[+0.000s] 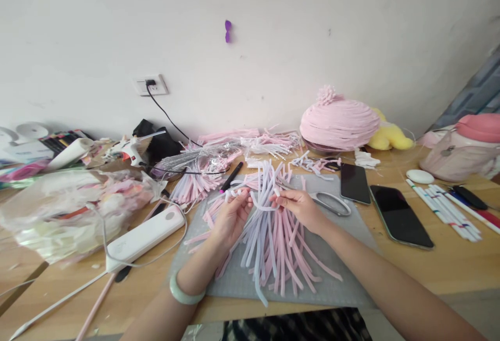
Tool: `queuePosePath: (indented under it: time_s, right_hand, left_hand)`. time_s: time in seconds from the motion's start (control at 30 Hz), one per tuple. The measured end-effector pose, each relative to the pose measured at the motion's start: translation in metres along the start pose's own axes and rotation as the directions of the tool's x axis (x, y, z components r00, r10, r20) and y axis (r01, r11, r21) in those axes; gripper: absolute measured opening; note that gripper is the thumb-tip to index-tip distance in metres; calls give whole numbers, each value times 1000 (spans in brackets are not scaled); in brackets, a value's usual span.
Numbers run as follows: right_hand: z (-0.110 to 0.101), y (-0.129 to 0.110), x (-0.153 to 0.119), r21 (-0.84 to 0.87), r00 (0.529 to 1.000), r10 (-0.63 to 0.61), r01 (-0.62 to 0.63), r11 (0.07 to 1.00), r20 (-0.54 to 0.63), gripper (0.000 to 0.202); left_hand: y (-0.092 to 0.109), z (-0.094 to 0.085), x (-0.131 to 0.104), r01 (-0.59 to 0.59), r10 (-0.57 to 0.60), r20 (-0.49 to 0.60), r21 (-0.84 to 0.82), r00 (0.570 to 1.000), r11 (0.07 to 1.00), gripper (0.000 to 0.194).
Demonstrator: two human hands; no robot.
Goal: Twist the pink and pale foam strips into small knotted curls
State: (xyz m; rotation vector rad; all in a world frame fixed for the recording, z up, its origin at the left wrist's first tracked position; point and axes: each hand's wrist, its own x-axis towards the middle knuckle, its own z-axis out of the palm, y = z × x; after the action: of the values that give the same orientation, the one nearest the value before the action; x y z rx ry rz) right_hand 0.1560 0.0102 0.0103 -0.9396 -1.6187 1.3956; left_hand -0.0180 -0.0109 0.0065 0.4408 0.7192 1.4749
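My left hand (234,217) pinches one end of a pale lavender pipe cleaner (264,208), which is coiled into a small curl beside the fingers. The other end is pinched in my right hand (300,206). Between the hands the strand sags in a curve across the front of a bundle of pipe cleaners (255,244). Lavender stems lie on top of the bundle, and pink ones fan out underneath toward me. The bundle rests on a grey cutting mat (332,273). Scissors (332,204) lie just beyond my right hand, their blades partly hidden.
Two phones (400,216) and several white markers (445,208) lie to the right. A pink wrapped dome (338,122) stands at the back. On the left are a white power strip (146,237) with cables, a plastic bag (78,211) and a glue gun (130,151).
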Motion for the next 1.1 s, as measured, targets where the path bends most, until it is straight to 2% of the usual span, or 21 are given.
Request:
queuePosePath:
  time_s: [0.17,0.33,0.43,0.73,0.93,1.1]
  right_hand:
    - [9,2,0,7,998,53,-53,999,-24,23]
    - [17,4,-7,-225,1000,-5,0,974,-22,23]
    - [21,1,-11,-293,999,-45,37,955,-20,25]
    - [24,-9,-15,-224,999,1,-11,975,-43,25]
    - [25,-11,-16,-219,996,85,-91,971,-35,23]
    - [26,-13,-17,-225,998,37,-48,973,-55,20]
  left_hand:
    - [-5,-1,-2,20,-27,91,74,995,997,14]
    - [-8,-1,-3,-42,34,98,83,995,996,18]
    - [-10,-1,-4,-61,48,112,117,993,991,20]
    - [-13,1,-12,-95,56,133,305,989,947,18]
    - [-16,-1,-12,-93,47,140,345,989,934,18]
    - [-16,4,-15,-92,40,137,394,990,914,18]
